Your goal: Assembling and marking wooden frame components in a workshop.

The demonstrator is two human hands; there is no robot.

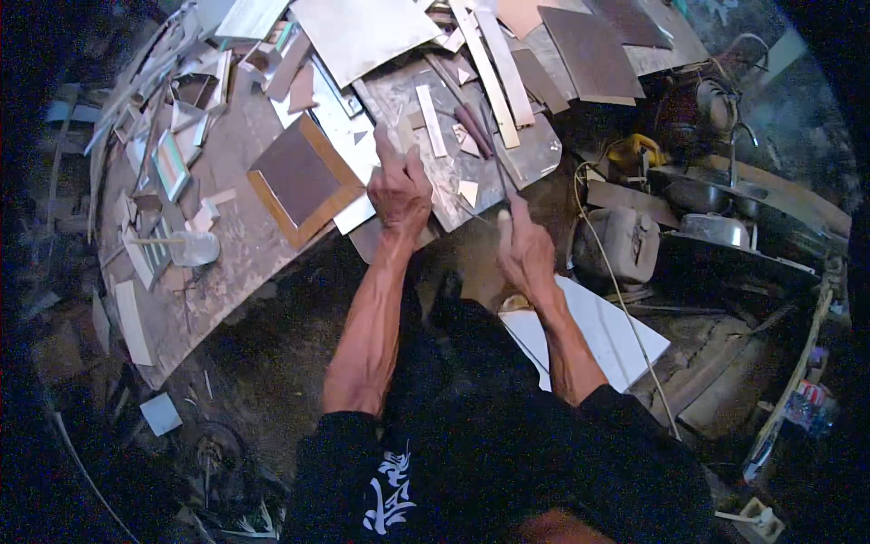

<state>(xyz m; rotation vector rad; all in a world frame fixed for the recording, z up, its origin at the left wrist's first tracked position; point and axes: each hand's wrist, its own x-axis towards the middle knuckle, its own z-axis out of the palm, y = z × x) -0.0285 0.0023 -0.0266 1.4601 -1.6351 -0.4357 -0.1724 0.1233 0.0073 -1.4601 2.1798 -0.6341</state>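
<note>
My left hand point(400, 194) is at the near edge of the workbench point(237, 272), fingers curled and one pointing forward. Whatever lies under or inside its grip is hidden. Just left of it lies a brown square panel with an orange-brown border point(299, 174), on a white sheet point(352, 150). In front of the bench edge, my right hand point(527, 247) is closed around a long, thin, dark tool point(500, 172), perhaps a file, which points away over the bench. Pale wood strips point(431, 121) and a dark reddish rod point(472, 130) lie beyond my hands.
Wood offcuts and a clear plastic cup point(195, 247) cover the bench's left side. A large pale board point(362, 36) and dark brown boards point(594, 56) lie at the back. To the right are a grey jerrycan point(618, 245), a cord point(605, 240) and a white board point(589, 331), low down.
</note>
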